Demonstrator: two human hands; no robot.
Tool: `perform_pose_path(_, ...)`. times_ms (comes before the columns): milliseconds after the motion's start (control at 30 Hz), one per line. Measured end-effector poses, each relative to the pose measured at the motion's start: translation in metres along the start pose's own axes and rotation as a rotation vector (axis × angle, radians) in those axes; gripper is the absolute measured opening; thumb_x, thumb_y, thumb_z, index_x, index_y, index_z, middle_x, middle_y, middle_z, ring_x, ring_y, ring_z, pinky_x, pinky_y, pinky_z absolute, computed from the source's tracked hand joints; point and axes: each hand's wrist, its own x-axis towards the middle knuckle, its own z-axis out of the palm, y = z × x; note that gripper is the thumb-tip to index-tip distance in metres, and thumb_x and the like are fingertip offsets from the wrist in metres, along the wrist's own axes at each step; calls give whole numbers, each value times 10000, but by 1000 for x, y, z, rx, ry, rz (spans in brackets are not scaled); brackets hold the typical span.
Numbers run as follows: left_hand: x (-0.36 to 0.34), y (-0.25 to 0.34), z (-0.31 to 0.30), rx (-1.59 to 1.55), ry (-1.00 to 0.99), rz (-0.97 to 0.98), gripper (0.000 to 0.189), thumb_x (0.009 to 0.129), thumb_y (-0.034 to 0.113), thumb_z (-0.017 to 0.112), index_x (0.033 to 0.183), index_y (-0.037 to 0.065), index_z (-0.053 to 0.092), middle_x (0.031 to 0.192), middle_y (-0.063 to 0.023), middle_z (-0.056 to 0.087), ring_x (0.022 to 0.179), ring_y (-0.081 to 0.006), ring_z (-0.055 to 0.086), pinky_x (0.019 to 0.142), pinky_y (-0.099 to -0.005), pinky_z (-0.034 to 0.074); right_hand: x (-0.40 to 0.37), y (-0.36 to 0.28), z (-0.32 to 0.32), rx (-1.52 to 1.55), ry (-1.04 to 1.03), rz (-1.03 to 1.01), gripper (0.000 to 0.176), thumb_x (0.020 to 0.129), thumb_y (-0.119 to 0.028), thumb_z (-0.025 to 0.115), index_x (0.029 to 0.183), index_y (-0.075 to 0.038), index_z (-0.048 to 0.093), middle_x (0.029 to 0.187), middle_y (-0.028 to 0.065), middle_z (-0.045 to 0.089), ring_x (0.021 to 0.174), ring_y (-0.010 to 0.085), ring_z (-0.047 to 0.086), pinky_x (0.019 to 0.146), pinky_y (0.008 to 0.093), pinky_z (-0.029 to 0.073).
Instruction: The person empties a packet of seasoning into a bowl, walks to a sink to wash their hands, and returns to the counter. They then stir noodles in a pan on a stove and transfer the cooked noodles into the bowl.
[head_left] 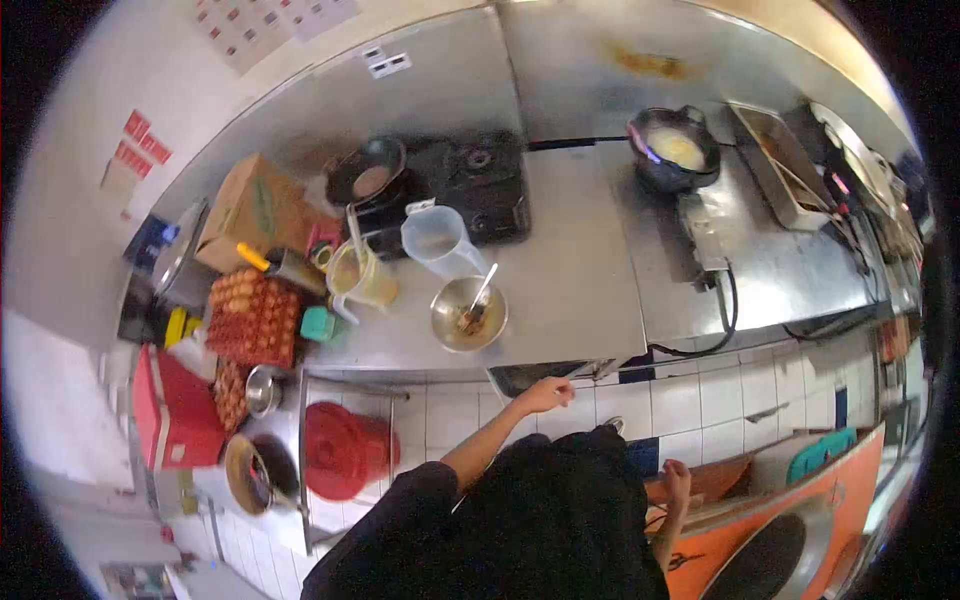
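My left hand point(545, 396) hangs in front of the steel counter's edge, fingers loosely bent and a little apart, with nothing seen in it. Nearest to it on the counter is a metal bowl point(448, 322) with a spoon point(486, 284) leaning in some food. My right hand point(677, 482) is low by my side, next to an orange cabinet point(850, 500); its fingers are curled in and nothing shows in them. Behind the bowl stand a clear plastic jug point(436, 240) and a jug of yellowish liquid point(375, 285) with a utensil in it.
A black stove point(485, 190) holds a pan point(370, 172). A black pot point(670, 175) with pale contents sits on the right counter, near a steel tray point(775, 165). Stacked egg trays point(250, 320), a cardboard box point(250, 215) and a red bucket point(345, 455) stand to the left.
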Motion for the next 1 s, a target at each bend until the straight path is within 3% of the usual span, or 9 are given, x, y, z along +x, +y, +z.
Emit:
perform_pose_path(100, -9, 18, 4, -412, 167, -198, 319, 911, 330, 578, 1149, 117, 576, 1104, -52, 630, 901, -178, 636, 768, -350, 497, 57, -49, -25, -66, -30, 81, 194, 870, -219, 649, 976, -59, 623, 793, 9, 623, 680, 96, 567, 510, 227, 418)
perform_pose_path(167, -23, 26, 0, -930, 642, -206, 232, 906, 241, 560, 1105, 123, 559, 962, -58, 627, 870, -178, 634, 702, -340, 499, 102, -81, -37, -143, -139, 36, 186, 898, -222, 611, 908, -37, 602, 788, 21, 609, 670, 129, 576, 561, 258, 438)
perform_pose_path(300, -59, -34, -41, -1272, 1104, 174, 294, 899, 220, 571, 1159, 118, 480, 914, -43, 563, 837, -205, 602, 723, -338, 497, 180, -159, -5, -500, -339, -337, 200, 868, -203, 646, 942, -23, 603, 783, 40, 624, 692, 134, 593, 616, 265, 465)
perform_pose_path(367, -72, -25, -69, -1293, 1330, 71, 366, 884, 218, 573, 1196, 96, 428, 943, -63, 559, 851, -231, 606, 701, -329, 503, 191, -222, 50, -498, -505, -420, 233, 858, -198, 660, 975, -6, 603, 810, 58, 646, 761, 143, 614, 680, 278, 494)
perform_pose_path(500, -72, -41, -108, -1152, 1259, 65, 459, 867, 232, 589, 1241, 79, 371, 985, -107, 555, 880, -255, 606, 701, -350, 516, 170, -331, 190, -646, -823, -464, 275, 873, -216, 633, 1056, -15, 587, 1009, 123, 657, 913, 214, 647, 815, 313, 506)
perform_pose_path(567, -73, -26, -109, -1105, 1398, -115, 446, 844, 176, 626, 1188, 71, 361, 1061, -142, 520, 821, -282, 623, 722, -423, 555, 201, -311, 272, -655, -902, -578, 363, 867, -225, 641, 1148, -8, 565, 1122, 152, 627, 971, 236, 641, 870, 321, 494)
perform_pose_path(733, -76, -29, -112, -985, 1290, -191, 375, 851, 107, 597, 1125, 69, 344, 1014, -157, 559, 738, -266, 639, 647, -392, 579, 180, -332, 438, -542, -770, -676, 527, 849, -279, 668, 1257, -21, 457, 1196, 178, 575, 983, 269, 627, 848, 352, 496)
perform_pose_path(800, -67, -13, -111, -1010, 1243, -184, 340, 859, 102, 585, 1102, 72, 350, 993, -155, 573, 705, -256, 642, 624, -373, 582, 201, -318, 466, -472, -740, -776, 495, 849, -286, 671, 1227, -43, 465, 1166, 173, 588, 902, 251, 656, 801, 348, 509)
perform_pose_path(1000, -64, -11, -99, -840, 1051, -140, 276, 890, 115, 547, 1091, 81, 360, 958, -132, 582, 706, -219, 649, 623, -334, 588, 176, -327, 446, -1182, -746, -820, 349, 781, -189, 689, 1040, -17, 530, 991, 179, 627, 862, 361, 620, 764, 436, 500)
